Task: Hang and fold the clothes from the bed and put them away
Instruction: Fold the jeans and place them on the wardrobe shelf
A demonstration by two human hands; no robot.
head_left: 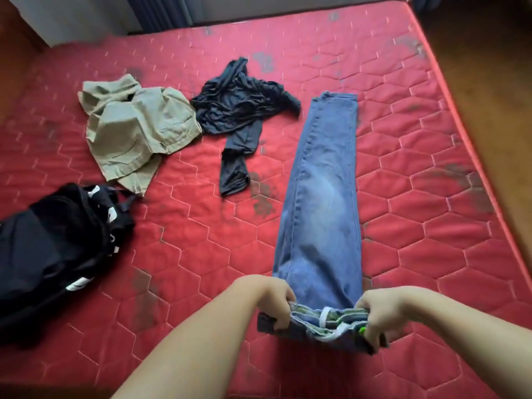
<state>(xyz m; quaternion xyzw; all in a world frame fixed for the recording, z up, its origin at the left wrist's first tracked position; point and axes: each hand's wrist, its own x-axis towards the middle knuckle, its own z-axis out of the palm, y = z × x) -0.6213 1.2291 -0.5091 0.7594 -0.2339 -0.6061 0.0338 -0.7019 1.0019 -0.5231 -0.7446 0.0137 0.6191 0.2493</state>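
bare mattress (184, 243) lies between jeans (322, 203) and black pile (54, 249).

The light was soft and rather dim, brighter at the far curtain (161, 12). The picture looked slightly blurred, the mattress (431, 240) edges curved from wide-angle distortion, and the corners darkened.

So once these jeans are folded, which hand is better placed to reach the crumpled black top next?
Left, probably. The left hand grips the blue denim jeans on the side nearer the crumpled black top; the right hand would have to cross over them.
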